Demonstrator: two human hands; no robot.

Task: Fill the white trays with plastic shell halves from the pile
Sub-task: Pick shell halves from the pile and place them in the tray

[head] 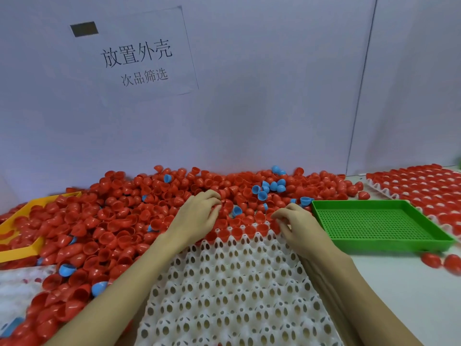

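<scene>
We work at the far edge of the white tray, where only the far row holds red shell halves. Our left hand curls into the pile, gripping red halves; our right hand pinches one at the tray's corner. A blue half lies close and could slip in by mistake.

The red shells are showing glossy, smooth plastic, catching small highlights, and the few blue shells among them are looking the same. In front of that pile the white tray is reading as matt moulded plastic. Right of it the green tray is looking like smooth perforated plastic. The sign behind is appearing as matt paper.
</scene>
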